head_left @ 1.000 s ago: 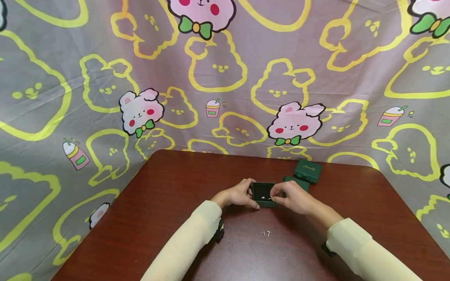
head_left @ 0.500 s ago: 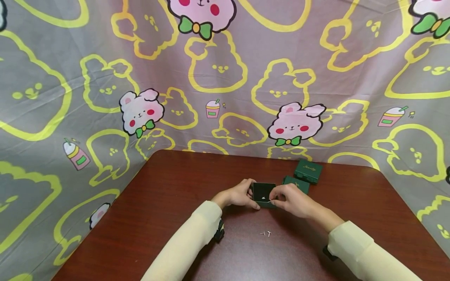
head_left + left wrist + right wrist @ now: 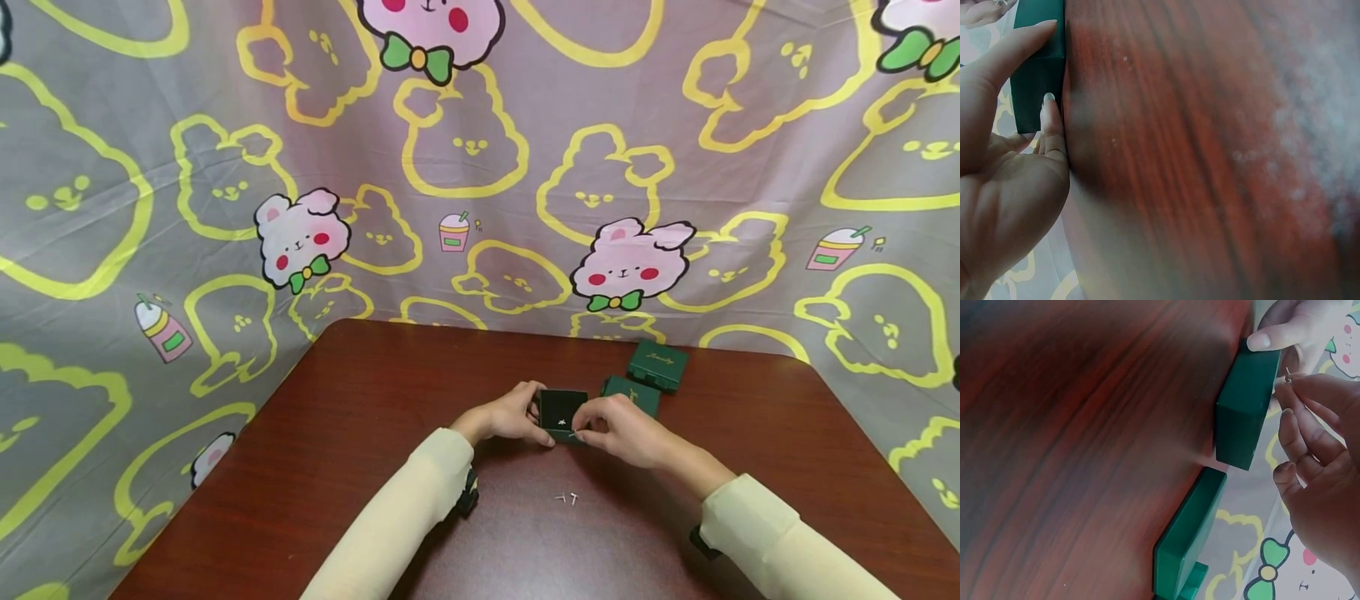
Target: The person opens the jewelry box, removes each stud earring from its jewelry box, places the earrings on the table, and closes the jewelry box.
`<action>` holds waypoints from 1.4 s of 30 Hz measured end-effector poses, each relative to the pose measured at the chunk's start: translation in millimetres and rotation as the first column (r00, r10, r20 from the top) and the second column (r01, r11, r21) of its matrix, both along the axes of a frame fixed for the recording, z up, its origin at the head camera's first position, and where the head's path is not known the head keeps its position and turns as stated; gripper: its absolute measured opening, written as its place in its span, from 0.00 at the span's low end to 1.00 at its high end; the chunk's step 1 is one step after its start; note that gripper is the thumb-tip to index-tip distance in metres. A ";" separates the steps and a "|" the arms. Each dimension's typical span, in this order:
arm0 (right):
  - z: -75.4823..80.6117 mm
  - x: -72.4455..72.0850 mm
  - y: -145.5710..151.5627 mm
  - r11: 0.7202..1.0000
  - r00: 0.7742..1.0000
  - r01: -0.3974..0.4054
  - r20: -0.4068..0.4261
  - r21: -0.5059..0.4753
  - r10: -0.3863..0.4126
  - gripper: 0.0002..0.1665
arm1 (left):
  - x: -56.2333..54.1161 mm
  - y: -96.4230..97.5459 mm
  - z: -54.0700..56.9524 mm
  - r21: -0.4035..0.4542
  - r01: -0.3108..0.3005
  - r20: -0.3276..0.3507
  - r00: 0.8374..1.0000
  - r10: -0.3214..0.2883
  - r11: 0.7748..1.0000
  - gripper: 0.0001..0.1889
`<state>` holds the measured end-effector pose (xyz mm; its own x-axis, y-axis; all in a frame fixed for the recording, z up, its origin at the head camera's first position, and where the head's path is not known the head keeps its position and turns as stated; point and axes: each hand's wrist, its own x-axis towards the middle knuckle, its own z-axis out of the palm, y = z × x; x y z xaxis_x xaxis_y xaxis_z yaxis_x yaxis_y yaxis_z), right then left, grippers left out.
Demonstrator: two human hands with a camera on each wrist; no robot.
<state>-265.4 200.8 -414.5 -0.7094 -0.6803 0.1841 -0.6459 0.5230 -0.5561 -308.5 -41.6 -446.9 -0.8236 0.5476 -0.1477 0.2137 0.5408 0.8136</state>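
Note:
My left hand (image 3: 513,412) grips the left end of a small green jewelry box (image 3: 562,437), its thumb on the front wall. The box stands open-topped with a dark inside, where a tiny silver star-shaped piece (image 3: 562,422) shows. Over the box's right front edge, my right hand (image 3: 622,427) pinches a tiny stud earring (image 3: 1288,377) between thumb and forefinger, its thin pin jutting up in the right wrist view. Nearer me on the table lie two more small silver studs, a left one (image 3: 561,498) and a right one (image 3: 574,499).
Behind my right hand sit two green boxes with gold lettering, a nearer one (image 3: 632,392) and a farther one (image 3: 658,362) touching or almost touching it. The brown wooden table (image 3: 390,383) meets a cartoon-printed cloth (image 3: 510,208) at the back and sides.
My right hand has shifted slightly left and toward me with the stud earring, from above the box's inside to its front edge. The left hand and box have hardly moved.

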 end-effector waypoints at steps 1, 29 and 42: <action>-0.2 0.7 -0.5 1.000 1.000 -0.007 0.003 0.000 0.007 0.04 | 0.1 -0.1 0.0 -0.001 0.000 0.000 1.000 0.000 1.000 0.39; -13.1 18.6 -12.8 0.987 0.985 -0.159 0.072 0.018 0.158 0.05 | 1.4 -1.3 -0.1 0.003 0.013 -0.005 1.000 -0.012 1.000 0.39; -13.4 23.1 -15.9 0.970 0.969 -0.240 0.064 0.026 0.238 0.07 | 1.5 -1.4 0.9 0.005 0.014 -0.002 1.000 -0.014 1.000 0.38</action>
